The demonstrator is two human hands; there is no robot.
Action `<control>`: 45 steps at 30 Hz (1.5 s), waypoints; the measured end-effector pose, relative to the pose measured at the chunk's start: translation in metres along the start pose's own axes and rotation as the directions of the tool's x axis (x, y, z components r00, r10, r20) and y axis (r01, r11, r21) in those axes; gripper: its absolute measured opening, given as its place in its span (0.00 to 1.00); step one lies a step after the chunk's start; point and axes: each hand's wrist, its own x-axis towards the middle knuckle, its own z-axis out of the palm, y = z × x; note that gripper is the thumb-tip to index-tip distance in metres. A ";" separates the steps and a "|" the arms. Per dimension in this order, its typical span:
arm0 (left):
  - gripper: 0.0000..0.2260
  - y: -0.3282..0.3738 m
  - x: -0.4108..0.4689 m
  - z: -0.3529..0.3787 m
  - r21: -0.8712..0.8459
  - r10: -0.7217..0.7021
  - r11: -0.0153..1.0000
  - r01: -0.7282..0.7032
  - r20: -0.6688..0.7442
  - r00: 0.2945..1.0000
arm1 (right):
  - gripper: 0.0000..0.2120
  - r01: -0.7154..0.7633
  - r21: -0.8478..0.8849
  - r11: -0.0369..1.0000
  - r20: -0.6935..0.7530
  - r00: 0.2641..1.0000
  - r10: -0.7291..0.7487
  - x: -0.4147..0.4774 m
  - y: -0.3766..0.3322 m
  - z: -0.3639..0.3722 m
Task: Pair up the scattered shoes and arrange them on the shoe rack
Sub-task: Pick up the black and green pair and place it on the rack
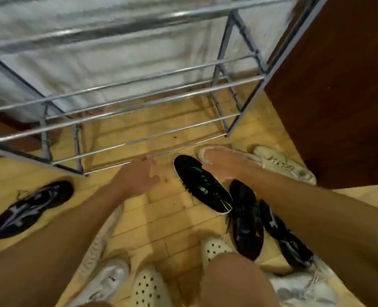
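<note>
A metal shoe rack (139, 100) with bare rails stands ahead of me. My right hand (219, 165) grips the toe of a cream sneaker (245, 155) lying beside the rack's right leg. A second cream sneaker (281, 162) lies just right of it. A black shoe with green marks (203, 185) sits directly left of my right hand. My left hand (139, 173) hovers with relaxed fingers over the floor at the rack's front rail, holding nothing. A black sneaker with grey stripes (31, 209) lies far left.
Two more black sneakers (247, 222) (285, 240) lie under my right forearm. White perforated clogs (150, 286) (214, 249) and a white sneaker (108, 278) sit near my knees. A brown wooden cabinet (338, 85) stands right of the rack. The floor is yellow tile.
</note>
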 end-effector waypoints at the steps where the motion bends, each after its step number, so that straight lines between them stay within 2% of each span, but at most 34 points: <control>1: 0.21 -0.003 0.011 0.012 0.010 0.015 1.000 -0.015 -0.006 1.000 | 0.23 -0.047 -0.047 0.998 0.023 0.999 0.048 0.010 0.006 0.011; 5: 0.19 -0.001 0.049 0.042 0.082 0.027 0.996 -0.026 -0.006 1.000 | 0.23 -0.178 -0.176 0.968 0.066 0.979 0.192 0.038 0.040 0.065; 8: 0.20 0.011 0.057 0.054 0.055 0.033 0.998 -0.030 -0.053 0.998 | 0.23 -0.214 -0.166 0.963 0.111 0.966 0.233 0.048 0.061 0.100; 12: 0.18 0.031 0.046 0.065 -0.010 0.062 0.998 -0.063 -0.080 0.995 | 0.26 -0.281 0.026 0.959 0.242 0.933 0.266 0.041 0.072 0.128; 14: 0.18 0.037 0.036 0.067 -0.011 0.072 0.997 -0.073 -0.072 0.995 | 0.26 -0.295 0.070 0.953 0.206 0.939 0.276 0.040 0.074 0.142; 16: 0.18 0.038 0.031 0.070 -0.036 0.060 0.997 -0.063 -0.077 0.995 | 0.22 -0.316 0.097 0.944 0.166 0.940 0.298 0.041 0.074 0.146; 19: 0.20 0.032 0.017 0.074 -0.042 -0.001 0.999 -0.001 -0.040 0.999 | 0.10 -0.337 0.109 0.935 0.222 0.925 0.308 0.035 0.067 0.153; 20: 0.20 0.030 0.012 0.074 -0.034 -0.011 0.999 0.010 -0.033 0.999 | 0.09 -0.328 0.119 0.937 0.219 0.929 0.297 0.031 0.064 0.155; 22: 0.20 0.025 0.000 0.073 -0.042 -0.031 0.999 0.029 -0.039 0.999 | 0.16 -0.332 0.185 0.925 0.188 0.936 0.298 0.025 0.054 0.156; 23: 0.20 0.023 -0.007 0.072 -0.053 -0.042 0.998 0.040 -0.045 0.998 | 0.16 -0.324 0.206 0.923 0.164 0.942 0.294 0.023 0.050 0.158; 26: 0.19 0.019 -0.024 0.073 -0.068 -0.057 0.996 0.053 -0.052 0.997 | 0.09 -0.319 0.310 0.895 0.030 0.945 0.326 0.020 0.041 0.161; 29: 0.19 0.015 -0.037 0.077 -0.110 -0.066 0.992 0.059 -0.063 0.996 | 0.06 -0.346 0.516 0.783 0.046 0.925 0.378 0.016 0.030 0.163; 32: 0.18 0.013 -0.041 0.087 -0.130 -0.059 0.990 0.050 -0.062 0.996 | 0.29 -0.403 0.547 0.734 0.093 0.900 0.425 0.013 0.023 0.174; 34: 0.18 0.011 -0.040 0.094 -0.133 -0.045 0.990 0.038 -0.053 0.998 | 0.33 -0.418 0.526 0.741 0.078 0.891 0.447 0.013 0.020 0.183; 38: 0.17 0.001 -0.037 0.100 -0.172 -0.021 0.985 0.018 -0.017 1.000 | 0.28 -0.422 0.560 0.713 0.106 0.890 0.444 0.027 0.020 0.190; 41: 0.17 -0.009 -0.037 0.097 -0.196 -0.058 0.979 0.059 0.011 0.998 | 0.14 -0.436 0.659 0.612 0.263 0.897 0.356 0.028 0.018 0.182; 43: 0.17 -0.013 -0.038 0.088 -0.236 -0.090 0.968 0.085 -0.009 0.996 | 0.12 -0.421 0.639 0.644 0.278 0.907 0.317 0.025 0.015 0.169; 45: 0.17 -0.015 -0.042 0.077 -0.250 -0.110 0.963 0.098 -0.035 0.993 | 0.14 -0.346 0.559 0.753 0.217 0.938 0.270 0.021 0.013 0.149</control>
